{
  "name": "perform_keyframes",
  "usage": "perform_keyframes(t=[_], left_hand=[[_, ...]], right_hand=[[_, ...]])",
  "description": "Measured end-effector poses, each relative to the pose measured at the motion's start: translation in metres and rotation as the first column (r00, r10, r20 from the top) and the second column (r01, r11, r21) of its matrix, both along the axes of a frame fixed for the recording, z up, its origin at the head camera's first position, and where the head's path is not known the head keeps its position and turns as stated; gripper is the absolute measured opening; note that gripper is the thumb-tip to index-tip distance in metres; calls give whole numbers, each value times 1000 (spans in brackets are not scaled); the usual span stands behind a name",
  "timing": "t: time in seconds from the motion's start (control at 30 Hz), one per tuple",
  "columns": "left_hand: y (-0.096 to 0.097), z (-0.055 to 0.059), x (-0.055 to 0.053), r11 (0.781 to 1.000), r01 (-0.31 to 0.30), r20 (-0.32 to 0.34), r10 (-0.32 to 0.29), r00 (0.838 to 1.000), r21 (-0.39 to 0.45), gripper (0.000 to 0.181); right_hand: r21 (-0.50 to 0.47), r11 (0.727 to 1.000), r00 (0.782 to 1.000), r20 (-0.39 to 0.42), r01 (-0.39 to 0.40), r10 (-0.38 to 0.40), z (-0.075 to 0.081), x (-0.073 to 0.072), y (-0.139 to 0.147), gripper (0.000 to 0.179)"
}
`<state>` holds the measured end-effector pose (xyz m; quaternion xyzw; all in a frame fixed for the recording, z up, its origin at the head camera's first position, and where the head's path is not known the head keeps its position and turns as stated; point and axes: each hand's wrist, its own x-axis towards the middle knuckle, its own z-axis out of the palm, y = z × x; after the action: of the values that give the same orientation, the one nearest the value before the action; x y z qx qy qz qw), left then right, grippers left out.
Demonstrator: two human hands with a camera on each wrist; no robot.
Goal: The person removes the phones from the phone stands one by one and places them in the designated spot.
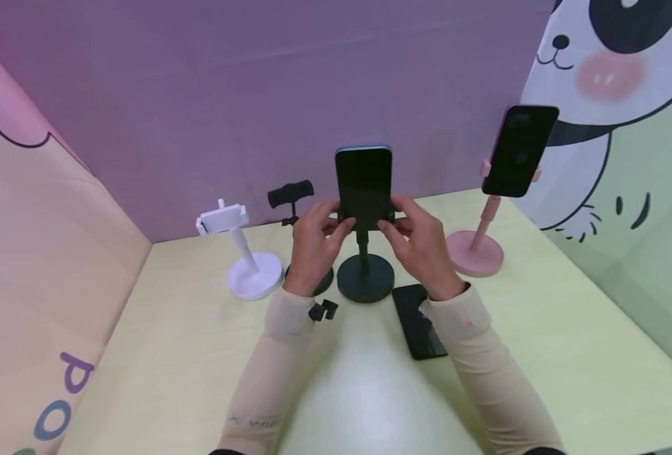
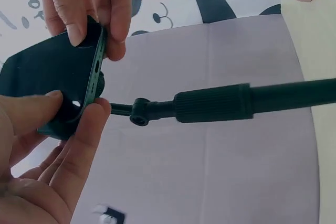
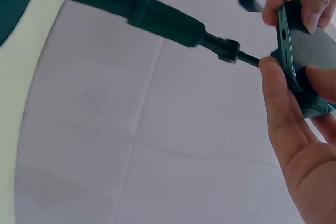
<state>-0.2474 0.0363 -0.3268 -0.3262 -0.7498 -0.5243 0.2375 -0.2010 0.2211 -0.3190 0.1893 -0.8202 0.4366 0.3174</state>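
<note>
A dark smartphone [image 1: 364, 183] stands upright at the head of a black phone stand [image 1: 366, 278]. My left hand [image 1: 316, 243] pinches its lower left corner, thumb on the screen side. Its lower right corner is pinched by my right hand [image 1: 424, 246] in the same way. Seen in the left wrist view, the phone's bottom edge [image 2: 96, 66] shows its port, and the stand's ribbed stem [image 2: 215, 103] runs off to the right. My fingers hide most of the clamp, so how firmly it grips the phone cannot be told.
To the left stand a white phone stand [image 1: 255, 276] and a second black stand [image 1: 290, 193], partly behind my left arm. A pink stand [image 1: 475, 254] at right carries another phone [image 1: 520, 150]. One more phone [image 1: 418, 322] lies by my right forearm. A purple backdrop [image 1: 245, 114] rises behind.
</note>
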Motion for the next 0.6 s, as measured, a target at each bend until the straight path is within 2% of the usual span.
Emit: perform_keyframes(t=[0.23, 0.33, 0.47, 0.6], left_hand=[[-20, 3, 17, 1000, 11, -41, -12, 999, -12, 24], [-29, 6, 23, 999, -13, -63, 11, 998, -40, 19], [-42, 14, 30, 988, -59, -115, 43, 992, -142, 18], [-56, 23, 40, 966, -44, -141, 8, 990, -254, 14]], right_hand=[[35, 997, 997, 58, -62, 59, 8, 15, -7, 38], [72, 995, 996, 63, -62, 57, 11, 21, -9, 36], [134, 989, 997, 51, -61, 55, 14, 31, -12, 35], [200, 976, 996, 61, -83, 72, 18, 42, -14, 32]])
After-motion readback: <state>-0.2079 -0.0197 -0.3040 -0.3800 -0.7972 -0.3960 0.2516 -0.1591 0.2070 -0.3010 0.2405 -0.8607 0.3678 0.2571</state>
